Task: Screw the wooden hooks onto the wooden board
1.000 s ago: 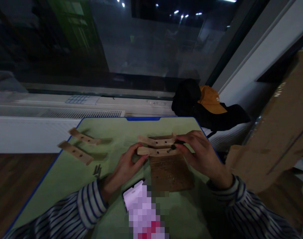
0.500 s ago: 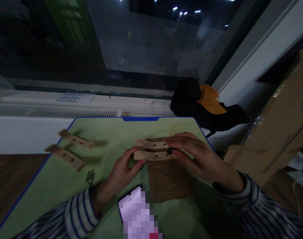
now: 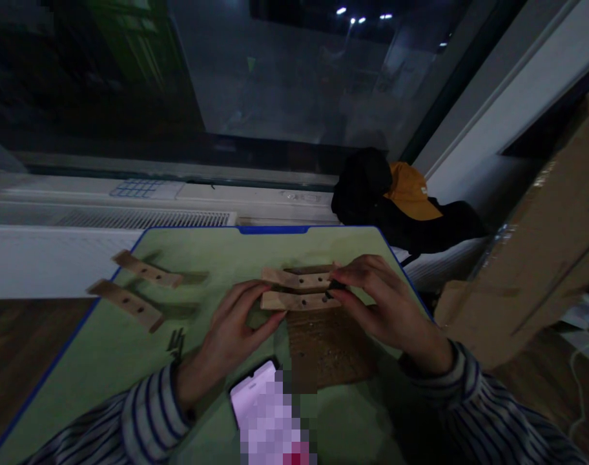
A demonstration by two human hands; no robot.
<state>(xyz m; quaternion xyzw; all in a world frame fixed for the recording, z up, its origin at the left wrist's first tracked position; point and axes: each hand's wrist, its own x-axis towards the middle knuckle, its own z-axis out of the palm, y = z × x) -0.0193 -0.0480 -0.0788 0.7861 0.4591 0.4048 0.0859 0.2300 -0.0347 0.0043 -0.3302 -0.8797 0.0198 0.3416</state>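
Two bent wooden pieces (image 3: 287,301) with dark holes lie side by side, partly over a dark brown board (image 3: 330,352). My left hand (image 3: 236,323) is closed around their left ends, fingers at the far side and thumb at the near side. Between the thumb and fingers of my right hand (image 3: 386,303) is a small dark object (image 3: 336,285), held at the right ends of the pieces beside a hole. Its exact kind is too dim to make out. The right tips of the wooden pieces are hidden behind my right fingers.
Two similar wooden pieces, a far one (image 3: 146,270) and a near one (image 3: 130,306), lie at the left of the green table (image 3: 217,248). Several small dark rods (image 3: 176,340) and a lit phone (image 3: 263,400) are closer. A cardboard box (image 3: 531,258) stands right.
My right hand has shifted slightly, and the small dark object sits a little farther right and higher, partly off the near piece's hole. My left hand keeps its grip on the wooden pieces.
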